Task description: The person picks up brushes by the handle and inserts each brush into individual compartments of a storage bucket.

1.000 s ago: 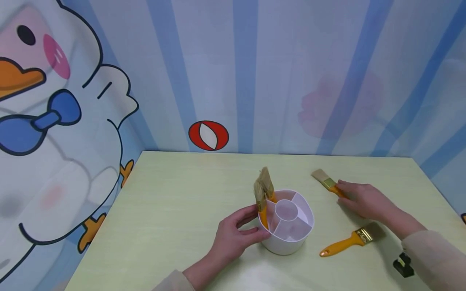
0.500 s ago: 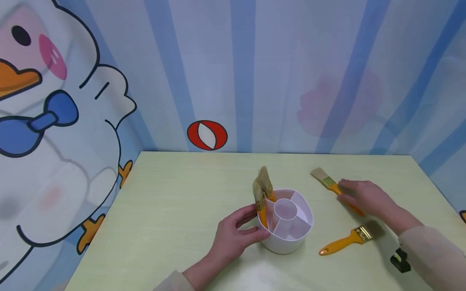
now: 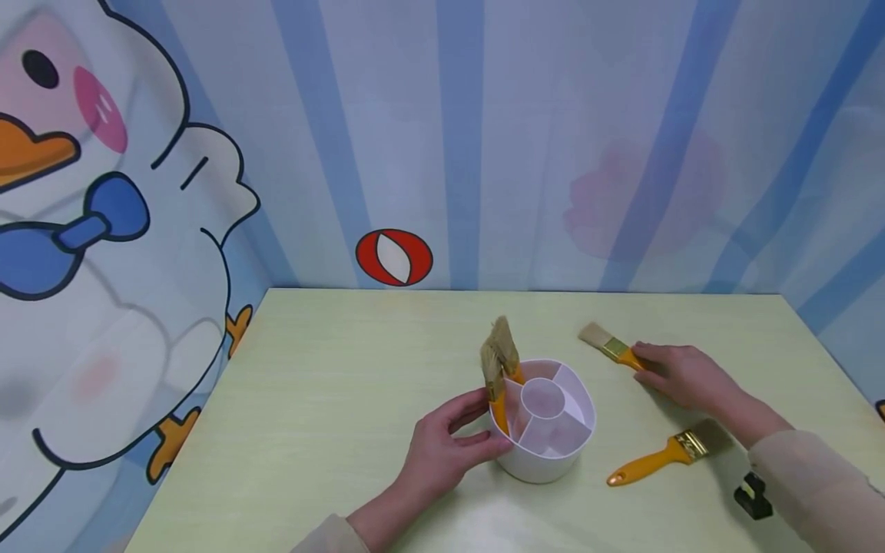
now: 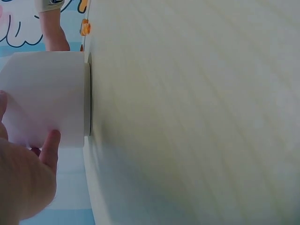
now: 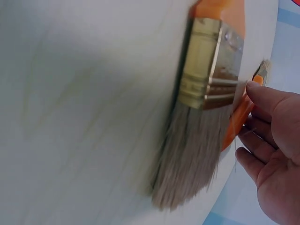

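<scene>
A white round caddy (image 3: 553,461) with compartments stands on the table, and my left hand (image 3: 449,445) holds its left side, fingers and thumb around the wall. In the left wrist view the caddy (image 4: 47,98) shows from the side with fingertips on it. Two paintbrushes (image 3: 494,372) stand bristles up in its left compartments. At the right, my right hand (image 3: 687,376) pinches the orange handle of a paintbrush (image 3: 611,346) whose bristles point to the far left. Nearer, another paintbrush (image 3: 650,463) lies flat; its bristles (image 5: 187,154) loom large in the right wrist view.
A small black object (image 3: 754,498) shows beside the right sleeve (image 3: 809,480). The pale table (image 3: 346,353) reaches back to a blue striped cloth (image 3: 512,153) printed with a red-and-white ball and, at left, a large cartoon duck (image 3: 124,346).
My right hand has closed on the paintbrush's handle and shifted it slightly left, after its fingers lay looser half a second ago. The left hand and caddy stay put.
</scene>
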### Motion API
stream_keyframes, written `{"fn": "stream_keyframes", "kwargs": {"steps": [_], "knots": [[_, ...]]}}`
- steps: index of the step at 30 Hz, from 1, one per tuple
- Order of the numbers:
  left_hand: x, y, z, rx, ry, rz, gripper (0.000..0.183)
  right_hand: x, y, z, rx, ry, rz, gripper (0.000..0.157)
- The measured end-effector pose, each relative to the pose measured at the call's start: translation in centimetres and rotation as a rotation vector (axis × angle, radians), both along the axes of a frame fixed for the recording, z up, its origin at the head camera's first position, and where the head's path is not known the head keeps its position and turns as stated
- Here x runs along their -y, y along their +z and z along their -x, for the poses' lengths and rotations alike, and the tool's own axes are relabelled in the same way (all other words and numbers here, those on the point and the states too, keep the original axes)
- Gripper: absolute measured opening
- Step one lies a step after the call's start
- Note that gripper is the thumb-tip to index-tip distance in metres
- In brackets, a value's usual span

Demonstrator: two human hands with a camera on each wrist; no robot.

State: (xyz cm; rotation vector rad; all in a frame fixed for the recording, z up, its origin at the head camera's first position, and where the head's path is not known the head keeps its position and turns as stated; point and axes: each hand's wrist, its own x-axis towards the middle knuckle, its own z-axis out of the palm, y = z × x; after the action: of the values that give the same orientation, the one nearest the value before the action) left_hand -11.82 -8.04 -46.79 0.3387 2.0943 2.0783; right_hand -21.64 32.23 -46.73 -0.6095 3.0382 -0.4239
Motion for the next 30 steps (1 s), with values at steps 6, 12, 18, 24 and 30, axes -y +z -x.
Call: {"fn": "stream_keyframes", "kwargs": {"steps": [6, 12, 18, 24, 30], "knots": [[0.0, 0.0, -0.1, 0.005, -0.001, -0.011, 0.064, 0.3, -0.4, -0.1, -0.018, -0.005, 0.016, 0.049], [0.0, 0.0, -0.1, 0.010, 0.001, -0.019, 0.063, 0.8, -0.5, -0.2, -0.063, 0.024, 0.034, 0.044], [0.0, 0.0, -0.1, 0.006, 0.001, -0.020, 0.064, 1.6, -0.3, -0.3, -0.108, 0.044, 0.035, 0.033], [0.1, -0.2, 0.0, 0.002, -0.003, -0.019, 0.064, 2.1, -0.1, -0.3, -0.213, 0.088, -0.053, 0.026], [0.1, -0.3, 0.1, 0.001, -0.004, -0.013, 0.065, 1.9, 0.0, -0.2, -0.220, 0.090, -0.031, 0.026]]}}
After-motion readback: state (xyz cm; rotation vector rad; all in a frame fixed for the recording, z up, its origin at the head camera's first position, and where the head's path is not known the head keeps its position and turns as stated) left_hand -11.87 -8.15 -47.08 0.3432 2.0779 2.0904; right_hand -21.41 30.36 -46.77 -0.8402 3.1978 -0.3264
